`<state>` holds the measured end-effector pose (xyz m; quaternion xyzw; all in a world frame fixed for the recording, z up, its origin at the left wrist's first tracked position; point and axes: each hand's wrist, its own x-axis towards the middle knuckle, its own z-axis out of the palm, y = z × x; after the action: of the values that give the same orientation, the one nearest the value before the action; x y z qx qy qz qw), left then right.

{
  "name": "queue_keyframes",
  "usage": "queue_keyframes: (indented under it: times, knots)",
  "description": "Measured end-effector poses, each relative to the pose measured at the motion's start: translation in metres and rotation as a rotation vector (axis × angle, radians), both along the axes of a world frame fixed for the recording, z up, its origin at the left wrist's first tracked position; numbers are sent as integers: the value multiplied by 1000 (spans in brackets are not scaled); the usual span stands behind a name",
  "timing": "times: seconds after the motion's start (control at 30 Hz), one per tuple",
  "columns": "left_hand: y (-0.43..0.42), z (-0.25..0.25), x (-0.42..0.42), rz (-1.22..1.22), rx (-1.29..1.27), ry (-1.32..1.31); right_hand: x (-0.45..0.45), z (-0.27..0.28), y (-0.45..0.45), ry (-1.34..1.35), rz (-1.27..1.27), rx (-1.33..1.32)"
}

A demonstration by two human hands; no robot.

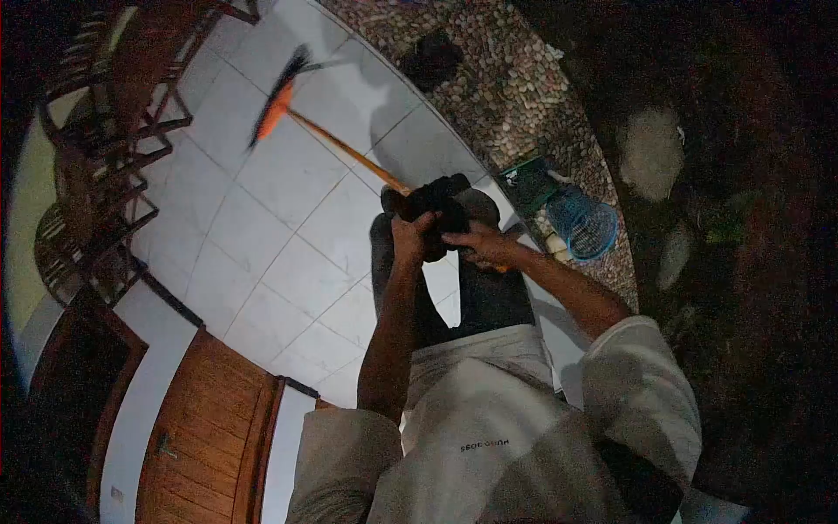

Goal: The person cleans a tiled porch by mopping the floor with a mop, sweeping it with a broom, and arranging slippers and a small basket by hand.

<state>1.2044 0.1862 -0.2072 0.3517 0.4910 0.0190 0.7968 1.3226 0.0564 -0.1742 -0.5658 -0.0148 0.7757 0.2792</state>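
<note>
Over my lap, a dark bunched cloth (436,205) lies between my two hands. My left hand (414,234) has its fingers closed on the cloth's near left side. My right hand (478,244) is closed at the cloth's right side, with a bit of orange showing under its fingers; I cannot make out what that is. A broom (349,153) with a wooden-coloured stick, an orange block and dark bristles extends from behind the cloth to the upper left, over the white tiles.
Wooden chairs (96,166) stand along the left. A brown door (205,428) is at the lower left. Right of the tiled floor (297,236) runs a pebbled strip (515,79), with a blue mesh basket (587,225) and a green object (528,185) on it.
</note>
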Motion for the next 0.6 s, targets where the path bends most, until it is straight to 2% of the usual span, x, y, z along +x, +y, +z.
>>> queue_keyframes:
  times: [0.03, 0.07, 0.13, 0.2, 0.23, 0.3, 0.33, 0.43, 0.47, 0.5, 0.53, 0.57, 0.6]
  knots:
    - [-1, 21, -8, 36, -10, 19, -10, 22, -8, -123, -21, -16]
    - [-2, 42, -15, 73, -20, 38, -16, 45, -15, -133, -104, -4]
    - [0, 77, -27, 224, -33, 19, 1, 107, 3, 51, -312, 5]
    - [9, 115, -21, 341, -17, -29, 28, 118, 21, 33, -309, 77]
    - [18, 133, -23, 248, 192, -13, 43, 113, 34, 10, -316, 120]
    - [24, 176, -28, 42, 591, 39, 71, 51, 60, -257, -397, 216]
    - [23, 163, -39, -48, 702, 108, 96, 22, 76, -159, -478, 286]
    - [-2, 199, -50, -28, 571, 306, 185, -33, 117, 256, -678, 335]
    - [-13, 166, -86, -172, 779, 277, 222, -38, 123, 279, -600, 308]
    - [-19, 173, -88, 9, 548, 217, 251, -33, 122, 300, -525, 282]
    - [-24, 181, -88, 216, 331, 170, 262, -10, 119, 72, -596, 117]
    - [-32, 182, -94, 215, 330, 177, 281, -7, 109, -60, -542, 82]
    - [-42, 175, -108, 90, 534, 193, 300, -9, 89, -200, -476, 63]
